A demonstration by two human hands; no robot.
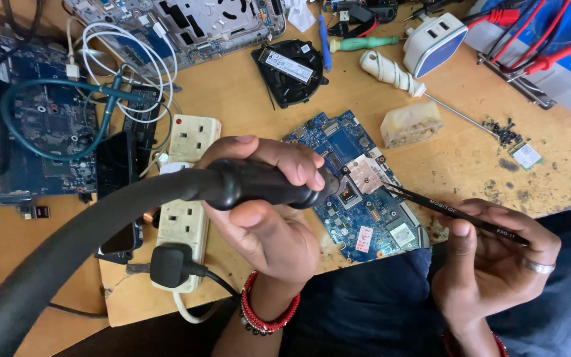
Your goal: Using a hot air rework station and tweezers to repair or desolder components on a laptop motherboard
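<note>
My left hand [266, 198] grips the black handle of a hot-air tool [252, 184], whose thick black hose runs off to the lower left. Its nozzle sits just over a chip on the blue circuit board [338, 142] at the table's front edge. My right hand [490, 254] holds black tweezers [451, 213]. Their tips reach a small square copper-coloured piece [363, 173] on the board, right beside the nozzle. A silver ring is on a finger of the right hand, and red beaded bracelets circle the left wrist.
A cream power strip [190, 142] with a black plug lies left of the board. Behind are a black fan [290, 69], a white-handled screwdriver [391, 73], a yellowed block [411, 123], a white charger [434, 43], a pile of small screws [502, 132] and another board [34, 119] with cables at far left.
</note>
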